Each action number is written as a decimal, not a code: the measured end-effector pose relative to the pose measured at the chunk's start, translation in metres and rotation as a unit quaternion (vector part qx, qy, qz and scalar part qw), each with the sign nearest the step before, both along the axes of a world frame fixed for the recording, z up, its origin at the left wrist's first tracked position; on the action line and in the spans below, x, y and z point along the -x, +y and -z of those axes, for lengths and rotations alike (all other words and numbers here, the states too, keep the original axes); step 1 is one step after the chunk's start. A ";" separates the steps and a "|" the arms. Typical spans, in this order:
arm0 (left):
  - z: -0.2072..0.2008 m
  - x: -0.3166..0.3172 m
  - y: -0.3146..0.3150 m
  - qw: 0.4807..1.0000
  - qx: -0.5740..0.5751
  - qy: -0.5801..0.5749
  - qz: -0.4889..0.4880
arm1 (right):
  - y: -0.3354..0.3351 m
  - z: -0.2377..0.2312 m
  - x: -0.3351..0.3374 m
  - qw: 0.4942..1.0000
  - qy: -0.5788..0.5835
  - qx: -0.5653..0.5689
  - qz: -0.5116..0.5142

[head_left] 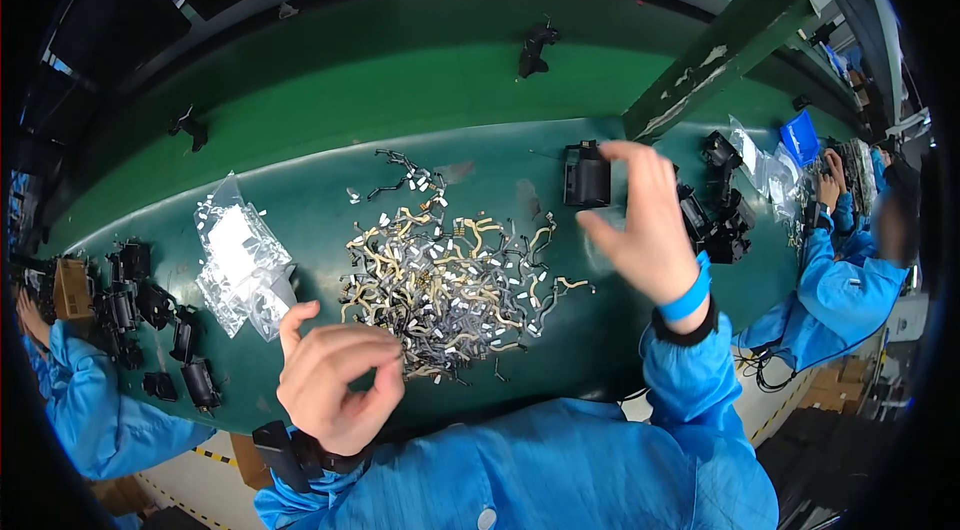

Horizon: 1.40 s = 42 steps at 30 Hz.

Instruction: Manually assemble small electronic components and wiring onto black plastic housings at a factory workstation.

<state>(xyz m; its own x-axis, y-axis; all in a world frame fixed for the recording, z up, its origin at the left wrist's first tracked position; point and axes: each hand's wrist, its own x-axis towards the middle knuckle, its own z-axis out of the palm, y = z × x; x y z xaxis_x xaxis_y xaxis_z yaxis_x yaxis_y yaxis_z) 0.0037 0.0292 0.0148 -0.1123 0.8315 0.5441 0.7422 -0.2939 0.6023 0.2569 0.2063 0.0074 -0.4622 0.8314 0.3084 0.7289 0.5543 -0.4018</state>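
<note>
Left hand [322, 390] was curled at the cable pile's [440, 280] near-left edge; whether anything was pinched couldn't be told. Right hand [655, 240] was spread at a black housing [588, 178], beyond the pile's right side. Nothing finished could be confirmed; much of the pile was apparently left.

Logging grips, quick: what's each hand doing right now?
Left hand: curled; whether it holds anything cannot be told.
Right hand: open, beside a black housing.
</note>
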 end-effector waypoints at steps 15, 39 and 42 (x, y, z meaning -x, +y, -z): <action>0.027 0.010 -0.013 0.964 0.011 -0.240 -0.112 | 0.052 -0.001 0.060 0.996 0.022 -0.046 -0.070; 0.041 0.003 -0.005 0.942 0.018 -0.316 -0.110 | -0.017 -0.004 -0.059 0.976 -0.104 -0.105 0.162; 0.036 -0.005 0.001 0.912 0.039 -0.404 -0.054 | -0.003 0.035 -0.081 0.957 -0.170 -0.092 0.217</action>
